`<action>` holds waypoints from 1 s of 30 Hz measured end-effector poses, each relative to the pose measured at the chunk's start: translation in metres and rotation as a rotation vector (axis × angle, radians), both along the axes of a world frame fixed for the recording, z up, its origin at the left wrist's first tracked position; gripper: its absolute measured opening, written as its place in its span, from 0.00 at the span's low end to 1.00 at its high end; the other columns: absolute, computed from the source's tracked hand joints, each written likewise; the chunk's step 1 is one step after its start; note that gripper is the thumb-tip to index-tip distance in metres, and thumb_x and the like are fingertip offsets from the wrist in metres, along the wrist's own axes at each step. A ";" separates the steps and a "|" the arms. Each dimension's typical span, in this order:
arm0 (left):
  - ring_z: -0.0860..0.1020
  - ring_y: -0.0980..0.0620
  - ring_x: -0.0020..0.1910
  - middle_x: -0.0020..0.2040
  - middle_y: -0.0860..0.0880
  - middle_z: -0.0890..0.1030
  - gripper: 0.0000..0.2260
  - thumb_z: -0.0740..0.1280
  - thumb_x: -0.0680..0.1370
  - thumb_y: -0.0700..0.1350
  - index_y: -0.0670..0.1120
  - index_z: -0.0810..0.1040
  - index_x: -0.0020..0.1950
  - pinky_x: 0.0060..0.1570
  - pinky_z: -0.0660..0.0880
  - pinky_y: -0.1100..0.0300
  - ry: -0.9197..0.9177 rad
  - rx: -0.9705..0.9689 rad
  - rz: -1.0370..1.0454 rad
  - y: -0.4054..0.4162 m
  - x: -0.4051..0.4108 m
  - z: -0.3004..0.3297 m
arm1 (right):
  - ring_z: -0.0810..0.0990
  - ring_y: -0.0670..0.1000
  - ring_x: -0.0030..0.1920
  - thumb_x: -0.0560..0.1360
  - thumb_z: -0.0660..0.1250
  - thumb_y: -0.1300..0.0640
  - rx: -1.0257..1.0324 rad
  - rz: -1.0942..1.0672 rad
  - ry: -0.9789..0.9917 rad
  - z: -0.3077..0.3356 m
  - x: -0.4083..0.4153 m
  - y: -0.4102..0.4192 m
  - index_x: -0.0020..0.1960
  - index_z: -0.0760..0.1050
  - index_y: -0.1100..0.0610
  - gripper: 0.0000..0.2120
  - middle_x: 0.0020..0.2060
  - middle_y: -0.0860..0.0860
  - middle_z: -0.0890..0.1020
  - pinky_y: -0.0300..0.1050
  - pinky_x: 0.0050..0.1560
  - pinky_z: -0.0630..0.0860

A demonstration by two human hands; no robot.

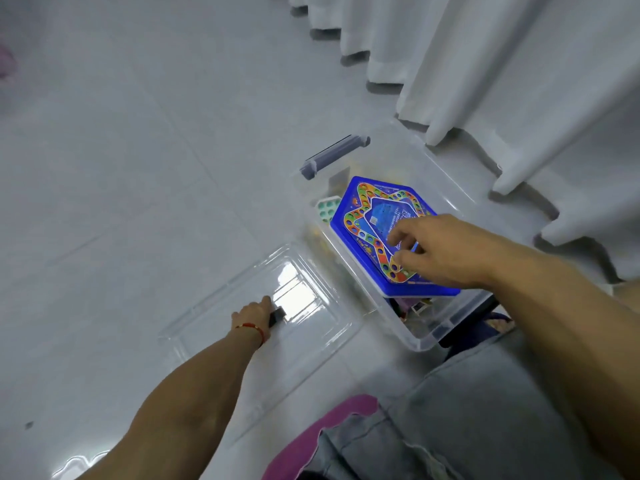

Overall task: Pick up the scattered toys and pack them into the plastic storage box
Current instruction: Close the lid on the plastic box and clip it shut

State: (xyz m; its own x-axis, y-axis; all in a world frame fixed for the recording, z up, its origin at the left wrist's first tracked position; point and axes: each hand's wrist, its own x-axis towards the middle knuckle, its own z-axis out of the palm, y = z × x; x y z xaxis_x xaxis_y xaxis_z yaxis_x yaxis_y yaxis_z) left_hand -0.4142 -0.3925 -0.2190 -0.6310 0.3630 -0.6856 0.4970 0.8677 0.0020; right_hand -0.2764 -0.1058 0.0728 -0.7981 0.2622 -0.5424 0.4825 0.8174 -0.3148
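**Free room and obstructions around the open box**

The clear plastic storage box (446, 336) is nearly capped by a blue hexagonal game board (360, 233) lying across its contents; narrow gaps remain along the rim. White curtain folds (519, 98) crowd its far side. The clear flat lid (207, 320) occupies adjacent floor; grey tiled floor (138, 150) leftward lies open.

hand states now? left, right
Left hand: closed on a small black object, over the clear plastic lid.
Right hand: open, holding nothing, fingers on the blue hexagonal game board.
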 end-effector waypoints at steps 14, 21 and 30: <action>0.72 0.44 0.47 0.48 0.45 0.69 0.19 0.65 0.71 0.33 0.48 0.71 0.59 0.40 0.73 0.50 0.296 0.177 0.034 -0.075 -0.060 0.072 | 0.79 0.49 0.51 0.80 0.62 0.49 -0.035 0.013 0.143 0.011 -0.003 -0.005 0.63 0.73 0.48 0.13 0.56 0.46 0.80 0.43 0.45 0.74; 0.68 0.46 0.39 0.41 0.48 0.69 0.21 0.65 0.64 0.28 0.48 0.73 0.52 0.32 0.67 0.56 0.539 0.464 -0.210 -0.036 -0.120 0.193 | 0.80 0.52 0.53 0.79 0.64 0.48 0.051 -0.126 0.254 0.022 -0.005 0.005 0.64 0.74 0.50 0.15 0.60 0.50 0.80 0.48 0.51 0.77; 0.72 0.44 0.45 0.49 0.45 0.72 0.20 0.64 0.71 0.32 0.51 0.72 0.59 0.34 0.69 0.53 0.569 0.542 -0.760 0.156 -0.089 0.272 | 0.76 0.61 0.60 0.76 0.63 0.52 0.155 -0.620 0.472 0.033 0.019 0.047 0.65 0.73 0.56 0.18 0.61 0.58 0.77 0.52 0.56 0.74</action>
State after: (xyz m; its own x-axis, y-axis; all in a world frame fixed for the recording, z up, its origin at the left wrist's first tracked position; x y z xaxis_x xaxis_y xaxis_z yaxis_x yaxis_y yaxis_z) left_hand -0.5031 -0.2363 0.0533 -0.2883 0.9575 0.0036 0.9517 0.2870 -0.1088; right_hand -0.2575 -0.0585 0.1063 -0.6186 0.7787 -0.1044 0.7081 0.4950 -0.5036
